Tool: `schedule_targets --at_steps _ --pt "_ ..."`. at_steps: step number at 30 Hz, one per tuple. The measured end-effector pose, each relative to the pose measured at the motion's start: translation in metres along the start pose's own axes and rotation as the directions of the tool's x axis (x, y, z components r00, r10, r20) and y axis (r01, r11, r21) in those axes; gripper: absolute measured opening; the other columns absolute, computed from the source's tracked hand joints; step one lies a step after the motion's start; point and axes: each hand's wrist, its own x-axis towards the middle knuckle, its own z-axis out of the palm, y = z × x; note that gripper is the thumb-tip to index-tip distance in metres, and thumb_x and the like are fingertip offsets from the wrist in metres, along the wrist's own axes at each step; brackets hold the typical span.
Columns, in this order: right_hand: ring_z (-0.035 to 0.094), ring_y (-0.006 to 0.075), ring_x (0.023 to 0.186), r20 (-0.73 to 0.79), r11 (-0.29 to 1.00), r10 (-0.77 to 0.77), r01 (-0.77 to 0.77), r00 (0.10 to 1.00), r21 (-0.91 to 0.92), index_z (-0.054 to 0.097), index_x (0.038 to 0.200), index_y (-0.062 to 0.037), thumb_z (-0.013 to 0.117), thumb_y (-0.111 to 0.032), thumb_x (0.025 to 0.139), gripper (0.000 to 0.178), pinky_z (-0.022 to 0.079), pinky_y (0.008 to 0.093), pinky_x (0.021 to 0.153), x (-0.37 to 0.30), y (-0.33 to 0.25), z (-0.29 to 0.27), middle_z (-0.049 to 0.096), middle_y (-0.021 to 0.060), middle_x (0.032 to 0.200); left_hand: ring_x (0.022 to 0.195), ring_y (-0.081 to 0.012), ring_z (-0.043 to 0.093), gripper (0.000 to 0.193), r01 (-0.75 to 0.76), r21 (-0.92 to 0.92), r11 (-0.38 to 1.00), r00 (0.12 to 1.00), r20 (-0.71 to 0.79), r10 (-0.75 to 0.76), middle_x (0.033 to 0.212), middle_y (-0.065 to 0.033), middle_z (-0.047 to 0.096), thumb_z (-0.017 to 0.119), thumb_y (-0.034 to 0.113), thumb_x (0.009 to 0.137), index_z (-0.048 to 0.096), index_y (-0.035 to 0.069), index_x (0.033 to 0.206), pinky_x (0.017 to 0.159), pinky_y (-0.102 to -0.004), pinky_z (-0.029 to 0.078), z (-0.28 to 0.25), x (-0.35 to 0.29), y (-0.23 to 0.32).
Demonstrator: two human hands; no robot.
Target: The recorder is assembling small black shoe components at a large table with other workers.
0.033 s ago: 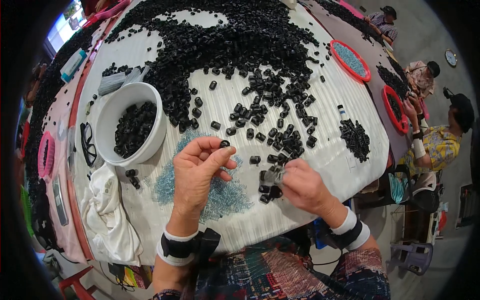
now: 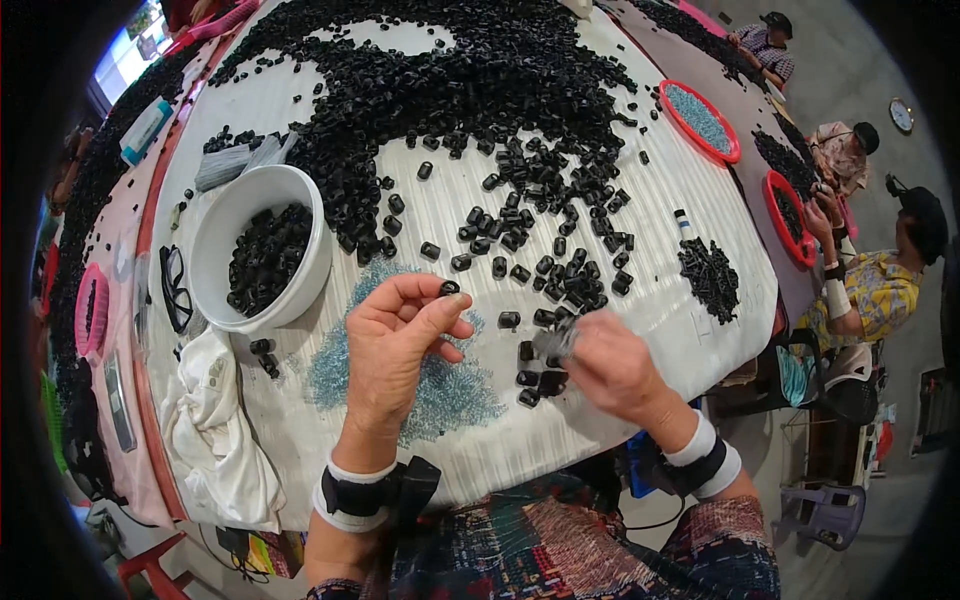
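Observation:
My left hand [image 2: 390, 340] is closed in a pinch on a small black barrel-shaped plastic piece [image 2: 450, 288], held between thumb and forefinger. Under it lies a pile of tiny blue-grey springs [image 2: 440, 395]. To the right, my right hand [image 2: 617, 365] has its fingers curled together and is smeared by motion. A blurred dark grey thing [image 2: 553, 343] shows at its fingertips; I cannot make out what it is. Just beside those fingertips lie several loose black barrel pieces [image 2: 527, 378], with more scattered farther up the table.
A white bucket [image 2: 320, 245] of black pieces stands at left, near glasses [image 2: 176, 290] and a white cloth [image 2: 215, 420]. A big black heap [image 2: 450, 80] covers the far table. At right lie small black pins [image 2: 710, 283] and a red tray [image 2: 738, 150] of springs. Co-workers [image 2: 870, 290] sit beyond.
My right hand has shifted slightly to the right, and the blurred thing at its fingertips has moved a little. My left hand has stayed still with the black piece.

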Motion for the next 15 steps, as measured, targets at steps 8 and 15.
schedule_targets --at_steps 8,15 --pt "0.054 0.0294 0.072 -0.113 0.969 0.137 -0.157 0.984 -0.192 0.055 0.083 -0.0021 0.061 0.004 0.075 0.011 0.046 0.0372 0.064 0.041 0.025 0.006 0.056 0.0115 0.073 0.067 -0.015 0.067 0.015 -0.002 -0.03 1.0 1.0 0.009 0.002 0.086 -0.0132 0.068 0.067 0.005 0.084 0.059 0.001 0.097 0.048 -0.0221 0.054 -0.002 0.0 -0.001" --pt "0.054 0.0294 0.071 0.019 0.968 0.139 -0.132 0.99 -0.212 0.056 0.083 -0.0037 0.059 0.002 0.077 0.008 0.046 0.0382 0.065 0.05 0.024 0.013 0.057 0.0114 0.073 0.067 -0.0153 0.067 0.016 0.004 -0.036 0.999 1.0 0.017 -0.004 0.087 -0.0137 0.068 0.067 0.004 0.084 0.059 0.001 0.097 0.047 -0.0217 0.054 0.0 -0.001 0.0"
